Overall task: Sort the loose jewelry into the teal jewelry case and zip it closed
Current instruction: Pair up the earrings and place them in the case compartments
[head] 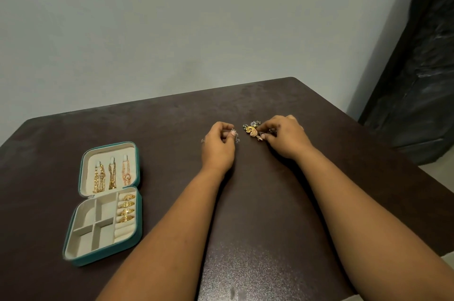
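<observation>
Head view: on a dark brown tabletop point(258, 202), the left hand point(217, 147) has its fingers point(232, 132) pinched together on a small silvery jewelry piece point(236, 137), while the right hand point(286, 137) picks with closed fingers at a small heap of gold and dark loose jewelry point(253, 130) just right of it. The open teal zip-around jewelry case with a cream lining point(108, 202) lies well apart at near left, chains and rings already in it. Best to tease one piece fully free of the heap before carrying it to an empty compartment.

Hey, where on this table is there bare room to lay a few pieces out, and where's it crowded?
Bare table lies between the forearms, between the teal jewelry case and the left hand, and along the far edge by the wall. It is crowded at the loose jewelry pile, where the right hand works.
</observation>
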